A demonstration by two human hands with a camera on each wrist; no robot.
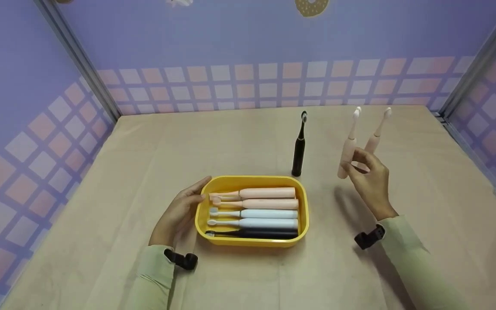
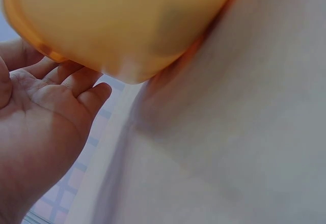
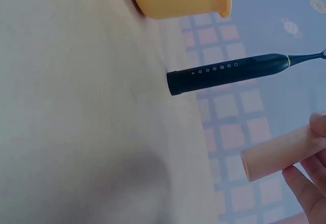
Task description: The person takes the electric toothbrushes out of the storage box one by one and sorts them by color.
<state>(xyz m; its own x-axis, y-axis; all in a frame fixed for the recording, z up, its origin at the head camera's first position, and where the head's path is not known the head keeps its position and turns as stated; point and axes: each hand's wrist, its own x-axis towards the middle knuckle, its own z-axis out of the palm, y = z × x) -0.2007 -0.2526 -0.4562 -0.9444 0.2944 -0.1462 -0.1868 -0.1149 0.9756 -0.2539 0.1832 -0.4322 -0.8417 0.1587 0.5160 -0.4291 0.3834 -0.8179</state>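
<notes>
Pink toothbrush (image 1: 348,149) in right grip (image 1: 371,178).

Black toothbrush (image 3: 244,72), pink handle (image 3: 280,154) in fingers (image 3: 304,190)

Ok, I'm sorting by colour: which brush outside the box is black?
The black brush standing by the box's far right corner; the held brush in the right hand and the rear brush partly behind it are pink.
</notes>
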